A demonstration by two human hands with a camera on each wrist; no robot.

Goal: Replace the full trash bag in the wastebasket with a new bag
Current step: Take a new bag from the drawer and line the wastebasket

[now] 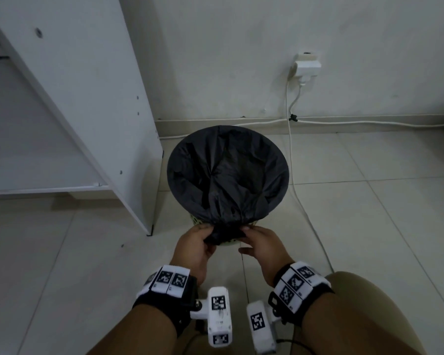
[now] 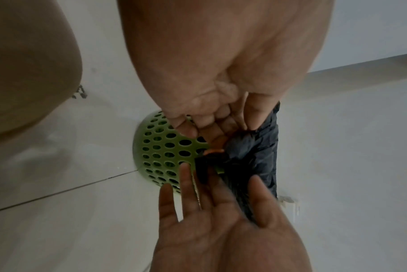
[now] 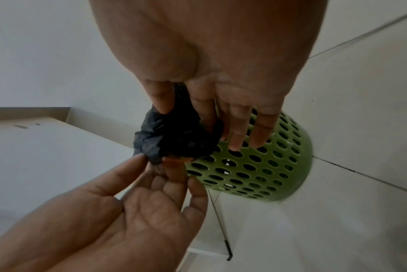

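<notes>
A: Where is the trash bag (image 1: 228, 172) found, and how is it held?

B: One black bag is seen, stretched over the mouth of the one green perforated wastebasket (image 3: 262, 165). Its slack is gathered into a bunch at the wastebasket's near rim. That bunch is pinched by the left hand (image 1: 196, 248) on the wastebasket's left side and by the right hand (image 1: 260, 243) on its right side. Thumb and forefingers are closed on the plastic, while the remaining fingers are left spread over the wastebasket's holes.

A: Why would the slack be gathered there?

B: It is judged that the bag is being tightened around the rim, so that it is kept from slipping into the wastebasket. The inside looks hollow and creased, so a fresh bag may already be fitted. That cannot be settled from the dim head view.

A: Is anything else caught in the bunch?

B: A small orange piece (image 2: 212, 151) is seen just beneath it, against the wastebasket's wall. It might be a band or clip, but the wrist views are too blurred for this to be told.

A: What else is counted around the wastebasket?

B: One white shelf unit (image 1: 87, 98) is stood just left of it, one wall socket (image 1: 306, 66) is mounted behind it to the right, and two white cables (image 1: 292, 149) are counted, one run along the skirting behind it and one trailed past its right side.
</notes>
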